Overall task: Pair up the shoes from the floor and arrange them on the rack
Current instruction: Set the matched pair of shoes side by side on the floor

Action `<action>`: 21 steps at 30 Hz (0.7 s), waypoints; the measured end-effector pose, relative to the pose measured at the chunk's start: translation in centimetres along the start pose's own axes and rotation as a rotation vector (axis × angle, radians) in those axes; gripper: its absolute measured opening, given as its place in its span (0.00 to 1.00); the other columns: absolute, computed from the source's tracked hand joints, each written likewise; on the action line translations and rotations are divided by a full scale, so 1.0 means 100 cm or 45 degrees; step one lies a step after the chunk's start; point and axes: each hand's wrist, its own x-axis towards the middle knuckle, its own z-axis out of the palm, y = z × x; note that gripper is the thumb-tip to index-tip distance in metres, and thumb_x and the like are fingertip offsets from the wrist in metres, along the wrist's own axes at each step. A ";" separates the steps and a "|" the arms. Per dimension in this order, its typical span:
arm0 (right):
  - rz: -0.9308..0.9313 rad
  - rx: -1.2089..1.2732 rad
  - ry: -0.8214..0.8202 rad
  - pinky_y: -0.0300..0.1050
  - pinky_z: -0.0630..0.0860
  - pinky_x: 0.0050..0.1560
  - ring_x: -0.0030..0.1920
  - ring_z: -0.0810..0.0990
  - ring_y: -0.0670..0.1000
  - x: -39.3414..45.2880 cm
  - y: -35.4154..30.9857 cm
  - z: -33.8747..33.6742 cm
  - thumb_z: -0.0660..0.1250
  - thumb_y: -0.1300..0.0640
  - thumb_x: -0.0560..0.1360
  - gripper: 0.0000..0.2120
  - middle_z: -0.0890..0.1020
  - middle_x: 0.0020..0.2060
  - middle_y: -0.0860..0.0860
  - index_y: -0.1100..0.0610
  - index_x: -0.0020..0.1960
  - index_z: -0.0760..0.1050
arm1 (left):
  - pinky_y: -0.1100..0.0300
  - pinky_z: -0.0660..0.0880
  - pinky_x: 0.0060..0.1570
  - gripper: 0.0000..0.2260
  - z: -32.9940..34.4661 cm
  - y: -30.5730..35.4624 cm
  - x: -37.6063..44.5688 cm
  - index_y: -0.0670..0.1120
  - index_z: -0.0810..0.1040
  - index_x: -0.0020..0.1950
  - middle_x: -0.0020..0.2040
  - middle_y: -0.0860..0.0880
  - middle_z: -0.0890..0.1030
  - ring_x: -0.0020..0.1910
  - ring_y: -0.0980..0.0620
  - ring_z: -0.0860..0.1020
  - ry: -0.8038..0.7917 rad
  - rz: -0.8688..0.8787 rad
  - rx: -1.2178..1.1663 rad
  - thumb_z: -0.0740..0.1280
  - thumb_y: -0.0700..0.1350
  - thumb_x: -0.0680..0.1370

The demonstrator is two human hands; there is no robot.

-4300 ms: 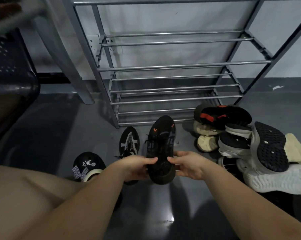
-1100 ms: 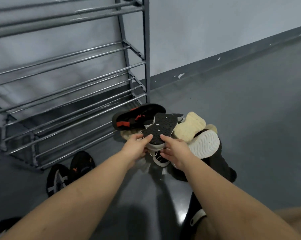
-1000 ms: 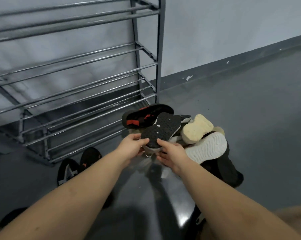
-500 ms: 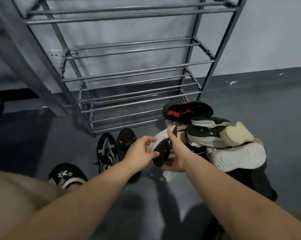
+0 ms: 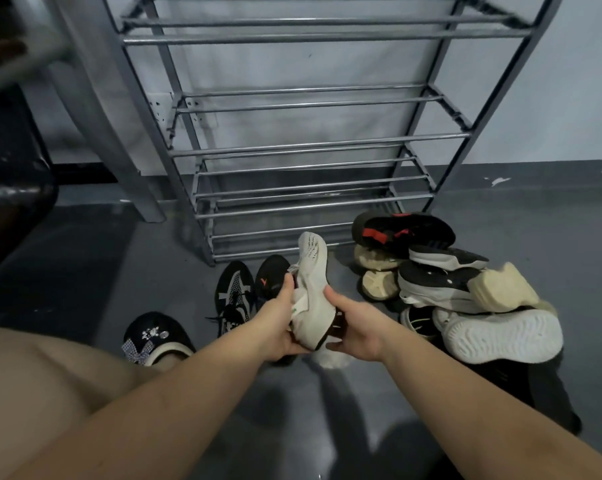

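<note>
Grey floor (image 5: 85, 271): shoe pile (image 5: 459, 289) right, black pair (image 5: 251, 289), rack (image 5: 310, 150).

Both forearms are bare to the edge of the view, with no sleeves, and the left hand (image 5: 279, 323) and right hand (image 5: 358, 327) wear no gloves, rings or watch. A bare knee (image 5: 33, 382) shows at lower left.

No legible text or brand anywhere
</note>
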 end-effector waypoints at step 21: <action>-0.072 -0.217 0.207 0.40 0.75 0.40 0.45 0.79 0.49 0.033 0.015 -0.031 0.66 0.57 0.77 0.13 0.81 0.46 0.52 0.59 0.60 0.75 | 0.61 0.76 0.49 0.06 -0.024 -0.014 0.043 0.50 0.79 0.53 0.50 0.50 0.82 0.49 0.52 0.80 -0.139 0.089 0.145 0.66 0.41 0.77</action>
